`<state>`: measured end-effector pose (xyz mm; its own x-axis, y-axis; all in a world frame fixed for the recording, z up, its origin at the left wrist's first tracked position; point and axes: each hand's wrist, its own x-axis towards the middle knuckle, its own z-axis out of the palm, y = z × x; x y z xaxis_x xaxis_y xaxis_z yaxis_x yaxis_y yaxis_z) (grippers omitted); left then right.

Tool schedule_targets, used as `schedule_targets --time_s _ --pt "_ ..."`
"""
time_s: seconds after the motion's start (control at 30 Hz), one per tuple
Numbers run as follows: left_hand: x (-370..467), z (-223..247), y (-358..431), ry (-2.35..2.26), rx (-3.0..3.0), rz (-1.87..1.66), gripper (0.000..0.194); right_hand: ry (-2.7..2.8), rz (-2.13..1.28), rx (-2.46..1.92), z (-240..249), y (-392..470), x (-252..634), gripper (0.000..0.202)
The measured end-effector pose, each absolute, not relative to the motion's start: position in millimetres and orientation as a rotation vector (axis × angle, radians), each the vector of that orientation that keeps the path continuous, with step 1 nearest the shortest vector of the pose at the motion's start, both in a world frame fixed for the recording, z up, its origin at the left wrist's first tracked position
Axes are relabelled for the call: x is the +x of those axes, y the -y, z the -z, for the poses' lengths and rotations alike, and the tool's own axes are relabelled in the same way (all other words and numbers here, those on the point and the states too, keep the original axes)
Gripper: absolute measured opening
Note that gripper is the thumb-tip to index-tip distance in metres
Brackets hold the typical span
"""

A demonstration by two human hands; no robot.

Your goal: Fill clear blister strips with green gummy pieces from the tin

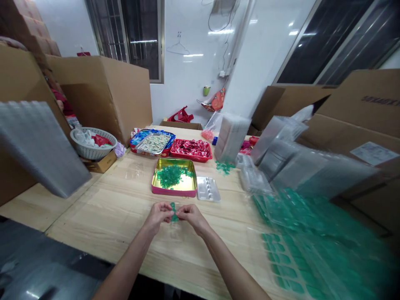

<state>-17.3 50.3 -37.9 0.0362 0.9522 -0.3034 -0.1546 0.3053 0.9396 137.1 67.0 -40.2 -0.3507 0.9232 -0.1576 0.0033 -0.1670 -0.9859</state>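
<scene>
My left hand point(158, 216) and my right hand point(192, 216) meet over the wooden table, each closed in a pinch at a short row of small green translucent pieces point(173, 217). Below the pieces lies a clear plastic tray point(176, 234), hard to make out against the wood. Just beyond my fingers stands a pink-sided tin with a gold inside point(175, 193), which holds a heap of loose green pieces point(170, 176). To the right of the tin sits an empty clear tray with moulded hollows point(208, 189).
Behind the tin are a red tray of red packets point(191, 151) and a silver tray of small pale items point(153, 143). Filled green sheets point(287, 258) cover the right side. Stacked clear trays point(231, 139) stand behind them; another stack point(40, 146) leans at left.
</scene>
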Motion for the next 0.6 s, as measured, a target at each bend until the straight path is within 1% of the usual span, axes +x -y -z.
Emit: schedule_targets --time_s 0.13,0.27,0.6 --pt "-17.5 48.1 -41.6 -1.275 0.865 -1.016 0.026 1.455 -1.56 -1.192 56.6 -63.1 140.5 0.016" --pt "-17.5 57.3 -33.4 -1.32 0.892 -0.957 0.021 1.494 -1.514 -1.22 62.9 -58.1 149.4 0.008" --pt "-15.3 71.7 -30.6 -1.53 1.224 -0.914 0.002 1.549 -1.433 -1.239 65.7 -52.0 152.1 0.009"
